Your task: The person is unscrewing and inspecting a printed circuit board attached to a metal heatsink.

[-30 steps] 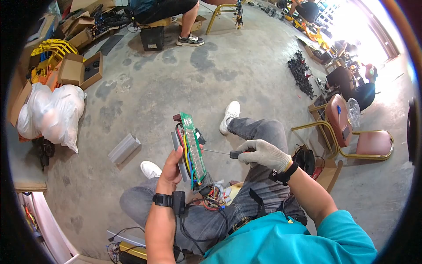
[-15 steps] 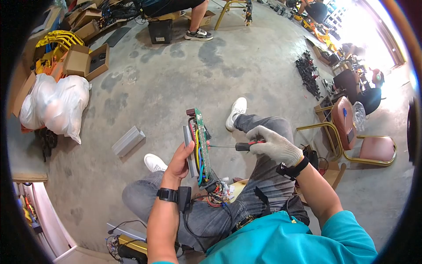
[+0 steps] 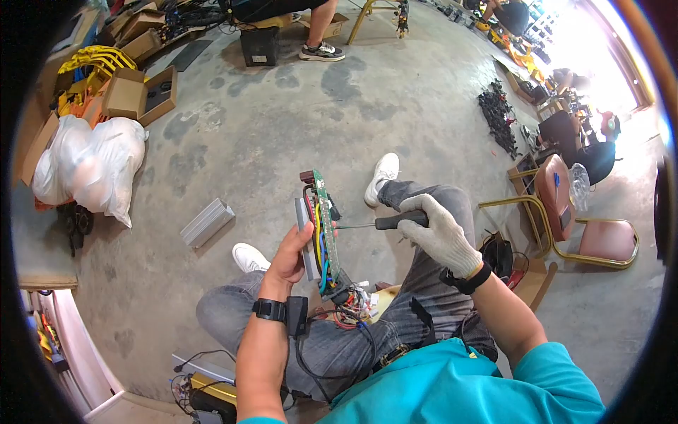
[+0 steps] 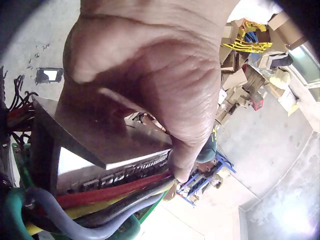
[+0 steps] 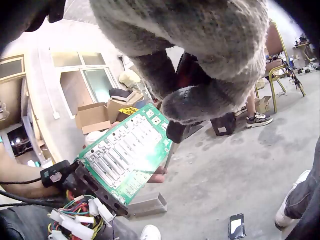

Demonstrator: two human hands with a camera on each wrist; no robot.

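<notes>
A green circuit board (image 3: pixel 325 225) with a metal bar and coloured wires stands on edge above my lap. My bare left hand (image 3: pixel 288 256) grips its metal side (image 4: pixel 105 145) from the left. The red, yellow and blue wires (image 4: pixel 90 202) run along the board's edge. My gloved right hand (image 3: pixel 439 233) holds a screwdriver (image 3: pixel 385 223) by its black handle. The thin shaft points left and its tip meets the board's face (image 5: pixel 127 156). A bundle of wires and white connectors (image 3: pixel 351 305) hangs from the board's lower end.
A grey aluminium casing (image 3: pixel 206 221) lies on the concrete floor to my left. White bags (image 3: pixel 85 173) and cardboard boxes (image 3: pixel 134 95) stand at far left. A gold-framed chair (image 3: pixel 565 212) stands at right. Other seated people (image 3: pixel 282 14) are farther back.
The board and left hand shifted right and slightly up over the first half second, then held. The right hand has rolled on the screwdriver handle, so the red part is covered.
</notes>
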